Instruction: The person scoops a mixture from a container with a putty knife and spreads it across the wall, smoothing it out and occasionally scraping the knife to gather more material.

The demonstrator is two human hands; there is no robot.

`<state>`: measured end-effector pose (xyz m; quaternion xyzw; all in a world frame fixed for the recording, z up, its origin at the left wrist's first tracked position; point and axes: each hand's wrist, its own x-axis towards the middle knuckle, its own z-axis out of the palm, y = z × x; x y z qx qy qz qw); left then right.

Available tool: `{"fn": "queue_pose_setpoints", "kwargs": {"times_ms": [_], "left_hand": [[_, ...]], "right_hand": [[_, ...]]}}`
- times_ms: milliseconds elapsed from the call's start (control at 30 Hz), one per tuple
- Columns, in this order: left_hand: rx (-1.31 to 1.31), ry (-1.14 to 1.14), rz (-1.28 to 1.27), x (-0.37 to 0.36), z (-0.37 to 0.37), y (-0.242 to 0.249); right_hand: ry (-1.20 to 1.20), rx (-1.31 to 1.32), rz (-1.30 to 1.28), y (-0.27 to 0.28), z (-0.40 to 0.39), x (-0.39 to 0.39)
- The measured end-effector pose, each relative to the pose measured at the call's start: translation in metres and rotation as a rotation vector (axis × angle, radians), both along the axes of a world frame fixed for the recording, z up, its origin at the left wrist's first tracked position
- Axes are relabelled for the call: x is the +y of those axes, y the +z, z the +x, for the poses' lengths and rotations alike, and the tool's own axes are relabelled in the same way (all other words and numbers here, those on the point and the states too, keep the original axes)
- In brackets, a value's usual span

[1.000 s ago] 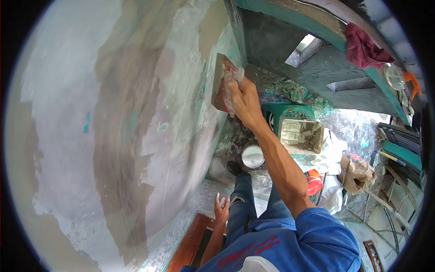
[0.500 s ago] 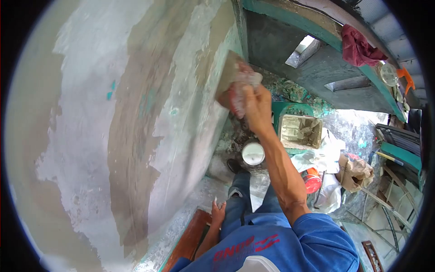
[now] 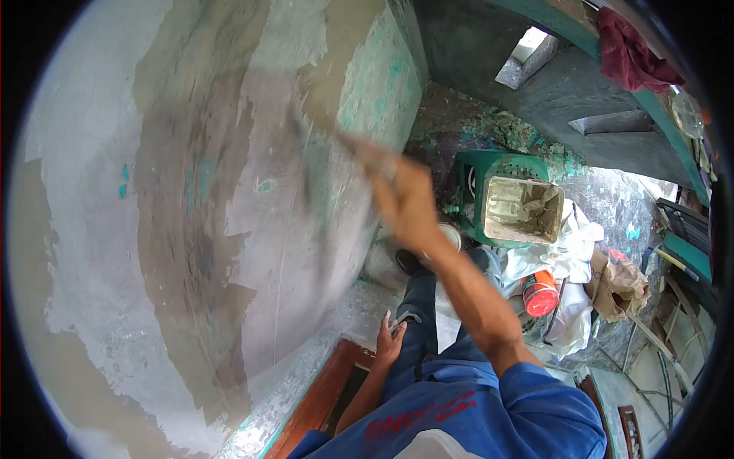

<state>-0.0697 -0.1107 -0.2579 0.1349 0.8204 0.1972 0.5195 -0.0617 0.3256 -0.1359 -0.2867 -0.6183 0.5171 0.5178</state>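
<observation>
My right hand [image 3: 401, 191] is closed around a flat scraper [image 3: 325, 126], blurred by motion and seen nearly edge-on at the patched wall [image 3: 283, 191]. The wall carries pale areas and brown-grey bands, with small turquoise spots. Low down, beside my thigh, my left hand [image 3: 390, 340] has some fingers apart, with whitish fingertips; I see nothing clearly held in it. A white bucket [image 3: 450, 236] is partly hidden behind my right forearm.
A green crate [image 3: 478, 191] stands right of my hand, with a dirty rectangular container [image 3: 493, 210] at it. Beyond are a red bucket [image 3: 540, 294], white sacks [image 3: 569, 329], a brown paper bag [image 3: 621, 289] and a maroon cloth [image 3: 631, 53].
My right hand has swung the scraper left onto the wall, turning it from face-on to edge-on. The view has shifted, and my left hand appears slightly farther right and higher.
</observation>
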Motion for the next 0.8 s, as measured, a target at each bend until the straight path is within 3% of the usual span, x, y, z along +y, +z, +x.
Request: {"fn": "queue_pose_setpoints", "kwargs": {"times_ms": [67,133,233,300,367,433,500,600,767,800], "left_hand": [[-0.008,0.061,0.05,0.0,-0.002,-0.005],[-0.007,0.154,0.086,0.006,-0.003,-0.006],[0.002,0.192,0.049,0.007,-0.002,-0.003],[0.021,0.127,0.059,-0.005,0.002,-0.005],[0.047,0.06,0.07,-0.011,0.005,-0.007],[0.055,-0.027,0.011,-0.016,0.004,-0.006],[0.07,0.0,0.006,-0.019,0.002,-0.007],[0.066,0.061,0.0,-0.026,0.007,-0.01],[0.056,0.061,0.037,-0.018,0.014,-0.003],[0.035,0.056,0.019,-0.011,0.015,0.003]], "right_hand": [[-0.16,-0.098,-0.1,-0.007,0.002,0.063],[-0.27,0.039,-0.046,-0.014,-0.026,0.11],[-0.217,-0.173,0.042,-0.02,-0.063,0.058],[-0.044,-0.078,0.087,-0.008,-0.044,-0.015],[0.238,0.069,-0.194,0.004,-0.008,-0.04],[0.011,0.005,0.013,-0.038,0.004,-0.009],[-0.137,0.129,-0.114,-0.044,0.004,0.066],[-0.216,-0.07,-0.112,-0.055,-0.018,0.161],[-0.124,-0.046,0.014,0.032,-0.028,0.089],[-0.061,0.058,-0.146,0.033,-0.02,0.077]]}}
